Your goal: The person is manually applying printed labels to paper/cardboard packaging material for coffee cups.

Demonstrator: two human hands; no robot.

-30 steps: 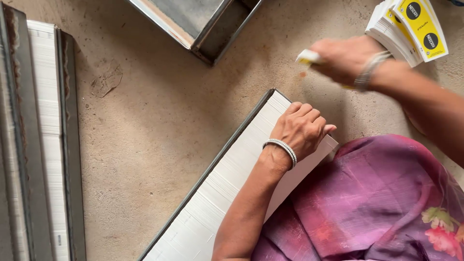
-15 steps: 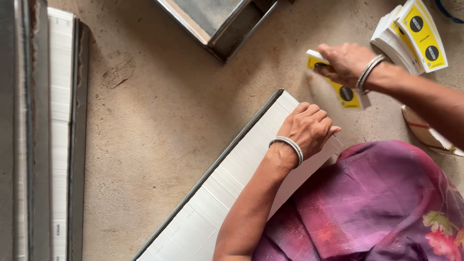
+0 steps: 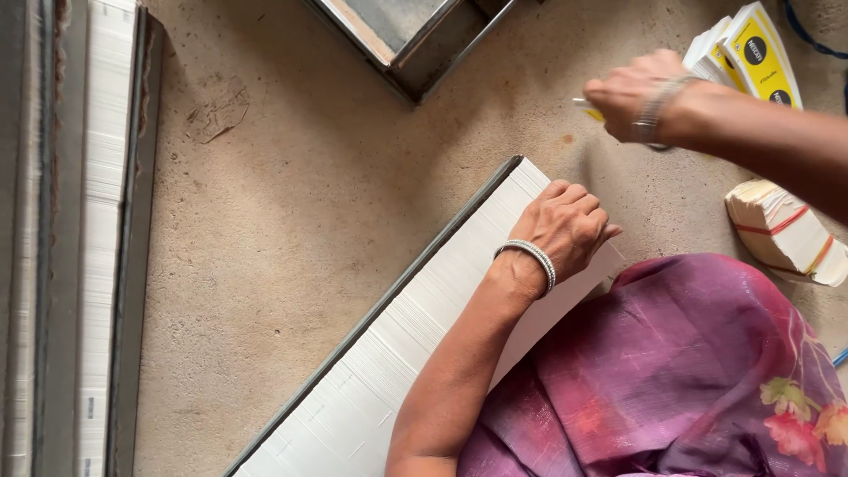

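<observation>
The long row of white cards lies in a metal tray on the floor. The left hand rests curled on its upper end. The right hand pinches yellow labels near the label stack.

White card stack, yellow-and-black labels, purple floral-patterned cloth, beige floor.
</observation>
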